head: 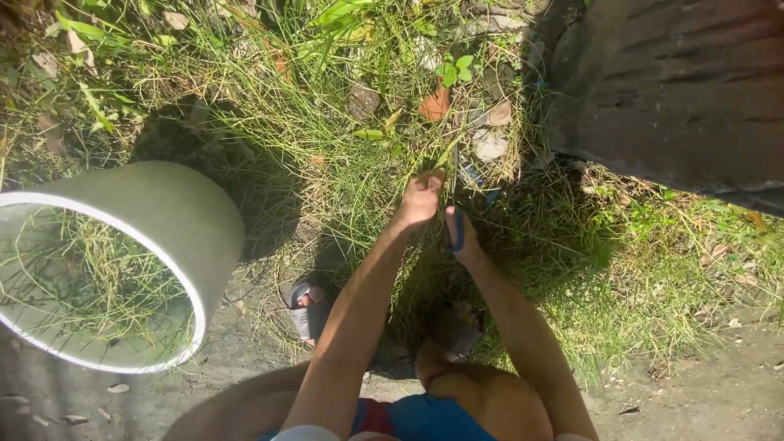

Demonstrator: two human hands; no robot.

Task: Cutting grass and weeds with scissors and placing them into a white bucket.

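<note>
Both hands work close: left hand [420,198] bunches grass [425,163], right hand [459,237] closed on blue-handled cutter [458,229] — a slip could nick those fingers.

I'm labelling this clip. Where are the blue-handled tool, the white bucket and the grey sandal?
blue-handled tool [458,231], head view, on the blue handle in the right hand.
white bucket [175,214], head view, on its outer wall.
grey sandal [309,314], head view, on its strap.

No package, label, sign or screen shows anywhere in this view of the grassy ground.
</note>
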